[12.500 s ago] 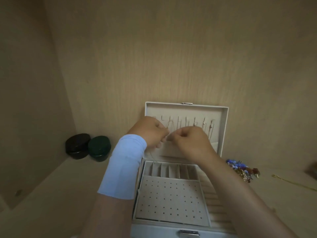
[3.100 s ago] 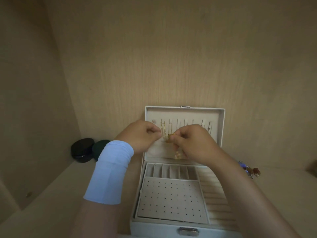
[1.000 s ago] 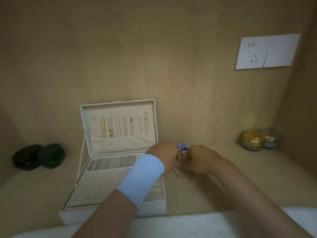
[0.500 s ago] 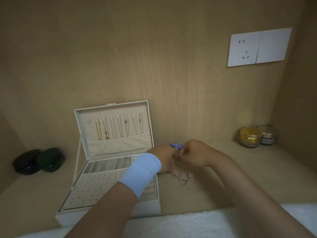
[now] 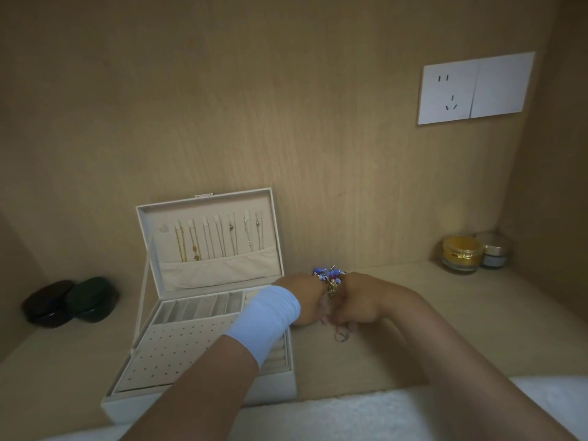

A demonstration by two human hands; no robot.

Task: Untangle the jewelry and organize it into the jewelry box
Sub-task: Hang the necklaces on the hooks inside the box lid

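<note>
Both hands meet just to the right of the open jewelry box, low over the table. The left hand and the right hand are each curled, knuckles up, pinching a tangle of jewelry between them. Blue beads and gold bits stick up above the fingers, and a thin loop dangles below, touching or nearly touching the table (too fine to tell which).

The tangle looks light, limp and snag-prone, so hard pulling would likely tighten the knots or snap a fine chain. A better hold is probably on the beaded, chunkier parts, one piece per hand, teasing the strands loose with the fingertips.

Several necklaces already hang on the hooks in the lid, while the tray compartments appear bare, so plenty seems left to sort.
</note>
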